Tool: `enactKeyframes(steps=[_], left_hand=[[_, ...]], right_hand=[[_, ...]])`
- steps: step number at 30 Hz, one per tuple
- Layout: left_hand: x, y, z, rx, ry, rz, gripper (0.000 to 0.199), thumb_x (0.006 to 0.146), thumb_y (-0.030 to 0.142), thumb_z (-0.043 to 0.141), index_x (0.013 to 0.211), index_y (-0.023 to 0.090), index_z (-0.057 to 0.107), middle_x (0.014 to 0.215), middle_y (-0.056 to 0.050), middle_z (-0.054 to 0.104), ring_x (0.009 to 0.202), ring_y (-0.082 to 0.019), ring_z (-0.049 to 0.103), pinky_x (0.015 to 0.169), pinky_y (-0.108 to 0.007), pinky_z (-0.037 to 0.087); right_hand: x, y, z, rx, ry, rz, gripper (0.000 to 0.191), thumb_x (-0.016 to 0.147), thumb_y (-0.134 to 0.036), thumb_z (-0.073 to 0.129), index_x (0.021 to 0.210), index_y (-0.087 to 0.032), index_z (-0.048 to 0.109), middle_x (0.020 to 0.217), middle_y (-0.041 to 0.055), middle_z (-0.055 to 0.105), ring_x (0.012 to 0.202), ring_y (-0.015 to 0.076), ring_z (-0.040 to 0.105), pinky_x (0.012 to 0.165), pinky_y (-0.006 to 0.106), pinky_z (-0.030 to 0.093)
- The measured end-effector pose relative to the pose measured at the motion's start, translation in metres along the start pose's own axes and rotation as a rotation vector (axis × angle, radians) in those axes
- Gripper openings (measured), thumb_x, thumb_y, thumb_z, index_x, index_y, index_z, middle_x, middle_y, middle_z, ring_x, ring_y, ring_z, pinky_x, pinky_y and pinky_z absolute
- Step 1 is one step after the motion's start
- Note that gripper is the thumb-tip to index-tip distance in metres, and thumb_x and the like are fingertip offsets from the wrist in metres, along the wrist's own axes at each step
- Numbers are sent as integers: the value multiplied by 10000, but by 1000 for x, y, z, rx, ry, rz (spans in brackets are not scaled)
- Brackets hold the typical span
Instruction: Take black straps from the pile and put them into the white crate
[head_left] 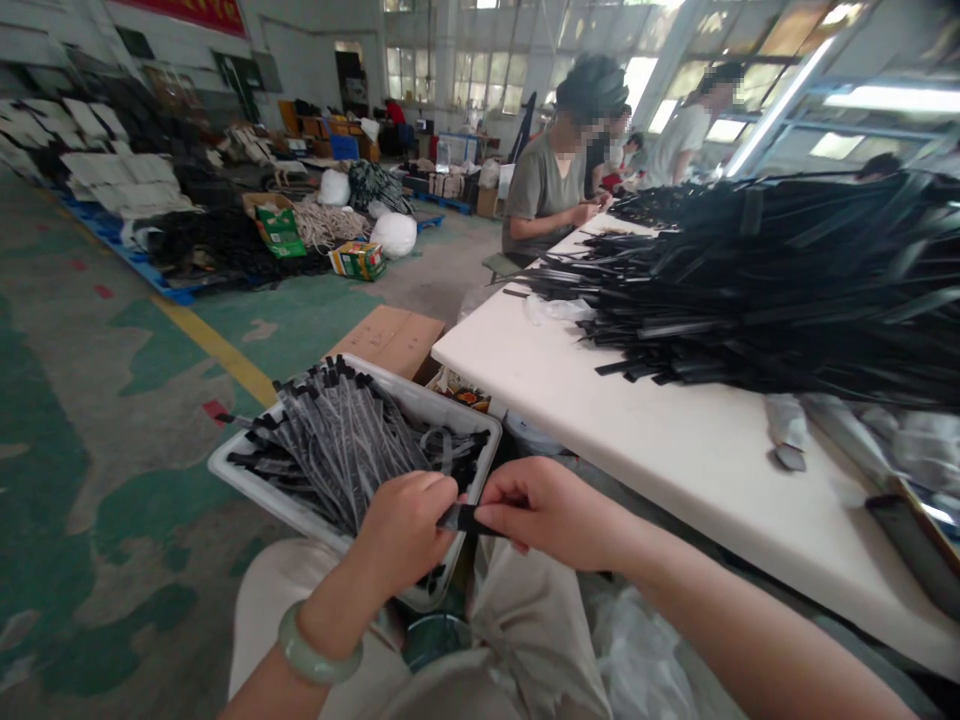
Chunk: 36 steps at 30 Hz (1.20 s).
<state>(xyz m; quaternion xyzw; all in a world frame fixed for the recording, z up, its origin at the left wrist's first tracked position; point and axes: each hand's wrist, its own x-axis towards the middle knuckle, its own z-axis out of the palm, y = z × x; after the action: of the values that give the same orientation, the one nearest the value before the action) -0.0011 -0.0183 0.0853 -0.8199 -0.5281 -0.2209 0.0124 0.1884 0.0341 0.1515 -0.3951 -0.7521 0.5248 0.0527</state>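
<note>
My left hand (pixel 411 530) and my right hand (pixel 536 508) are close together above my lap, at the near edge of a white bin. Between them runs a short black strip (pixel 466 518), its left part looking grey and glossy. The fingers of my left hand are closed round the left end, and my right thumb and fingers pinch the right part. The white bin (pixel 262 492) is full of grey, plastic-looking strips (pixel 349 430) with black ends. A large pile of black strips (pixel 720 290) lies on the white table to the right.
The white table (pixel 570 400) has clear plastic bags (pixel 787 425) and a dark, phone-like object (pixel 915 550) on it. A cardboard box (pixel 386 340) stands behind the bin. A person in grey (pixel 544 195) sits at the table's far left side. Clear plastic (pixel 645 660) hangs beside my lap.
</note>
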Motion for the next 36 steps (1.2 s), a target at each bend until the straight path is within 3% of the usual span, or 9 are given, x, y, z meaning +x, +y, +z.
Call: enactKeyframes(steps=[6, 9, 16, 20, 23, 27, 30, 32, 36], left_hand=[[7, -27, -22, 34, -24, -48, 265, 923, 193, 488, 661, 235, 483, 625, 12, 567, 623, -186, 574, 587, -298, 361], [7, -38, -28, 56, -37, -64, 305, 951, 215, 460, 648, 236, 475, 614, 10, 558, 618, -193, 567, 598, -306, 360], [22, -17, -25, 14, -117, -1, 157, 783, 82, 511, 720, 224, 533, 690, -9, 603, 710, -220, 609, 636, -315, 428], [14, -31, -29, -51, -84, -38, 177, 821, 108, 500, 964, 184, 573, 933, -56, 647, 916, -226, 632, 787, -326, 512], [-15, -62, -31, -92, 134, -201, 544, 871, 314, 598, 1357, 145, 421, 1322, -157, 538, 1253, -309, 506, 1058, -483, 444], [-73, -97, -22, -113, 430, -676, 664, 813, 501, 639, 1329, 119, 470, 1138, -147, 594, 1054, -328, 613, 982, -554, 507], [-122, -100, -8, -291, 370, -958, 705, 767, 585, 625, 1288, 127, 497, 1089, -138, 620, 926, -313, 667, 888, -537, 570], [-157, -96, 3, -342, 301, -1023, 737, 746, 634, 619, 1285, 145, 496, 1099, -135, 633, 899, -314, 684, 842, -522, 593], [-227, -97, 34, -291, 220, -1069, 624, 761, 635, 589, 1187, 182, 533, 1002, -104, 661, 770, -283, 689, 661, -426, 615]], right_hand=[[13, 5, -4, 272, -226, 11, 331, 928, -444, 586, 751, -164, 575, 527, -36, 595, 434, 74, 476, 459, 175, 372], [9, 8, -11, 321, -241, 15, 421, 893, -559, 594, 767, -157, 597, 467, -58, 549, 383, 62, 420, 412, 169, 324], [31, -8, 3, 310, -180, -2, 389, 938, -435, 589, 655, -174, 532, 410, -71, 529, 345, 47, 384, 377, 155, 295], [47, -15, 9, 391, -204, -32, 400, 948, -351, 603, 602, -176, 505, 407, -63, 560, 339, 43, 424, 372, 137, 328], [84, -26, 16, 511, -105, 4, 378, 965, -171, 553, 588, -169, 519, 343, -72, 516, 289, 45, 404, 345, 130, 309], [167, -67, 27, 625, 19, -62, 410, 977, -85, 476, 577, -174, 500, 292, -106, 431, 260, 35, 346, 390, 128, 400], [214, -114, 25, 729, 111, -217, 367, 995, -134, 438, 634, -132, 508, 386, -115, 484, 324, 0, 422, 477, 87, 395], [226, -137, 20, 814, 167, -320, 317, 1015, -191, 392, 747, -97, 532, 509, -116, 553, 412, -21, 495, 574, 99, 422], [221, -129, 29, 987, 284, -324, 160, 994, -299, 544, 872, -196, 546, 679, -75, 682, 561, 38, 600, 627, 124, 507]])
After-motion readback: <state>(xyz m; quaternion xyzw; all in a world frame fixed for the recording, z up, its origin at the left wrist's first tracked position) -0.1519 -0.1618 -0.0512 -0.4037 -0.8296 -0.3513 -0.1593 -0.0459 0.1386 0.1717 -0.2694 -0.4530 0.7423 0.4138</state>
